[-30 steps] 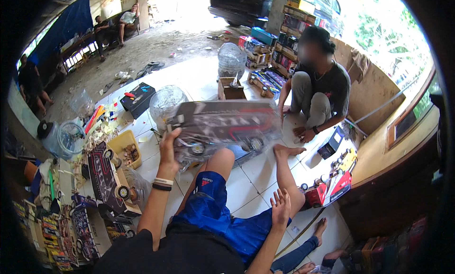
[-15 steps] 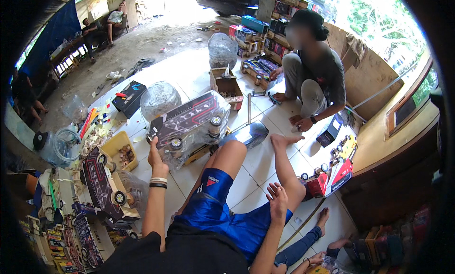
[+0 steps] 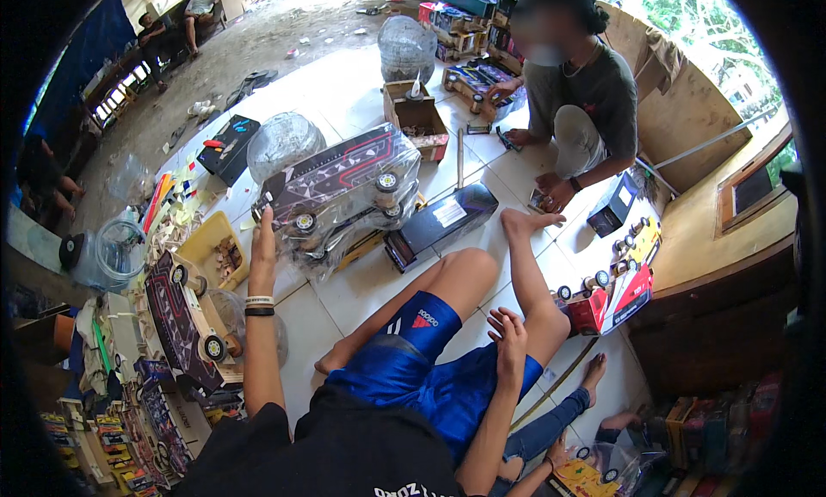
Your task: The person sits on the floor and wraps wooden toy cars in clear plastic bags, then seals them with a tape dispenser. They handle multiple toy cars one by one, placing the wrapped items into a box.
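A large dark toy bus (image 3: 331, 183) with red lines and wooden-hubbed wheels lies on its side in clear plastic wrap, in front of me to the left. At its left end my left hand (image 3: 262, 252) is closed on the edge; some of its fingers are hidden there. Beneath the bus a yellow toy vehicle (image 3: 360, 249) shows in part. My right hand (image 3: 509, 335) hangs above my right thigh, fingers loosely curled and apart, holding nothing. Between my legs and the wrapped bus lies a dark, glossy box-shaped toy body (image 3: 443, 226).
A co-worker (image 3: 576, 92) squats at the far right near an open wooden box (image 3: 422, 123). Another dark toy bus (image 3: 185, 321) stands left, beside a yellow tub (image 3: 211, 260) of wooden pieces. A red-and-white toy truck (image 3: 611, 299) is right. Another person's hands (image 3: 555, 463) are at lower right.
My left hand and the wrapped bus have shifted slightly left. My left knee has swung right, uncovering more of the dark toy body. A wrapped yellow toy has come into view at lower right.
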A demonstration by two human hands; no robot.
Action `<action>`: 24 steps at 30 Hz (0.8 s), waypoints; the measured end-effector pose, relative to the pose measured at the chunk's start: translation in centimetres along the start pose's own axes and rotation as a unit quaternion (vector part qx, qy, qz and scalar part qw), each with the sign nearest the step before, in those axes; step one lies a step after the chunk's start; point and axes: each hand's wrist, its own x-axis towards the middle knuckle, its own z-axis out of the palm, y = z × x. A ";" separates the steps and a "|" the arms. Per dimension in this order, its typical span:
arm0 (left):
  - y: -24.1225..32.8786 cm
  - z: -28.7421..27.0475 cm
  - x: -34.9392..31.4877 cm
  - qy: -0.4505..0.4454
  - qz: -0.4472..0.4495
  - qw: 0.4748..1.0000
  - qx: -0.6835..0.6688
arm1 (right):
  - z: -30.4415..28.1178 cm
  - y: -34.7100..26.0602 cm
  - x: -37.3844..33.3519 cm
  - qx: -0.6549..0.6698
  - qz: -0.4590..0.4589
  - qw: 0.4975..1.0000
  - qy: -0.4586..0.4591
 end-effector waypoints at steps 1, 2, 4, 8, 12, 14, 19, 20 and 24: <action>0.4 -0.5 -0.3 -0.046 -0.001 0.999 -0.009 | 0.2 0.0 0.1 -0.010 0.002 1.000 0.003; 0.6 -0.5 -0.7 -0.045 -0.012 0.997 -0.059 | 0.3 0.0 0.2 -0.020 0.000 1.000 0.005; 1.0 -0.4 -1.9 -0.020 -0.025 0.995 -0.091 | 0.6 0.0 0.5 -0.026 0.013 1.000 0.004; 0.3 0.1 -2.7 -0.005 -0.002 1.000 -0.005 | 0.8 0.4 1.2 -0.075 0.044 0.996 -0.003; -1.9 0.4 -2.0 0.054 0.042 0.983 0.169 | 0.7 0.9 1.5 -0.091 0.045 0.995 -0.022; -2.6 0.3 -2.0 0.065 0.055 0.969 0.230 | 0.6 1.1 1.6 -0.104 0.053 0.993 -0.019; -0.3 -0.7 1.1 0.124 0.008 0.917 0.379 | 0.8 1.6 2.0 -0.130 0.057 0.989 -0.029; 0.5 -0.5 3.0 0.193 0.188 0.883 0.384 | 0.9 1.7 2.1 -0.145 0.062 0.987 -0.029; 3.2 0.3 10.5 0.038 0.182 0.879 0.440 | 1.0 2.1 2.5 -0.196 0.061 0.978 -0.047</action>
